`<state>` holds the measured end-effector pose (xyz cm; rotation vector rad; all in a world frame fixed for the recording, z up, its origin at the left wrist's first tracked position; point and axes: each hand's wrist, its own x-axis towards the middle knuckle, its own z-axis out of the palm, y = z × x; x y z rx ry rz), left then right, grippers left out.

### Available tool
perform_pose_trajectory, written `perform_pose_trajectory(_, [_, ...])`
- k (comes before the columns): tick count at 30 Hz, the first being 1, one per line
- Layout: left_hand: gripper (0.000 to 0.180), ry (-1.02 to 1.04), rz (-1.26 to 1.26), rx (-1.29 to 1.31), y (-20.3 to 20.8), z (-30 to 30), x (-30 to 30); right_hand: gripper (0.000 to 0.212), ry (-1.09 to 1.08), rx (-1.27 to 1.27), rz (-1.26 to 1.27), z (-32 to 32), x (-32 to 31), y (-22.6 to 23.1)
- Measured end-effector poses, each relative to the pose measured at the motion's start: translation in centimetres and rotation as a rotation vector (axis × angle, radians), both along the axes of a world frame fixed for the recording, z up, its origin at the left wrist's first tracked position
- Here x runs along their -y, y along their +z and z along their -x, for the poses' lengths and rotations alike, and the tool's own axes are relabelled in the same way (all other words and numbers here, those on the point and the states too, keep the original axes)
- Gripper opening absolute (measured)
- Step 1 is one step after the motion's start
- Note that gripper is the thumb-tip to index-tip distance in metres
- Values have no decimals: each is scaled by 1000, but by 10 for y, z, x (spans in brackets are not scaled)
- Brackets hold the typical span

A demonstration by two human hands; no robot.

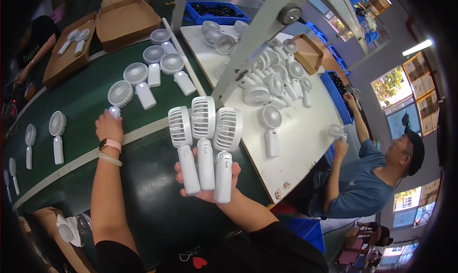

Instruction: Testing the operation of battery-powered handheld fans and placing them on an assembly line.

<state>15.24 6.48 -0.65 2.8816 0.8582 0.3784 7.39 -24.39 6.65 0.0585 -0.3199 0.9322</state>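
Sitting btwn R fingers (pixel 180 177) & thumb (pixel 235 170): 3 fans (pixel 205 165).

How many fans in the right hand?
3, side by side in the right hand: left fan, middle fan, right fan. Any behind them would be hidden.

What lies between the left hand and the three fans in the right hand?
In the head view, a pale rail crosses between the left hand and the three fans, with green surface on either side; no fan lies there.

Head-worn fisheye view, facing down, close above the hands (pixel 109 126)
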Motion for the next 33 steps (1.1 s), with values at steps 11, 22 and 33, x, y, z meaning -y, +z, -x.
perform_pose_trajectory(11, [49, -363, 2801, 488, 63, 107, 84, 82, -727, 1292, 2426, -28, 145, 10])
perform_pose_trajectory(22, [52, -488, 2484, 687, 60, 110, 70, 65, -1527, 1529, 2522, -70, 144, -3])
perform_pose_trajectory(33, [67, -526, 2261, 744, 24, 97, 47, 25, -1125, 1649, 1439, -101, -74, -30])
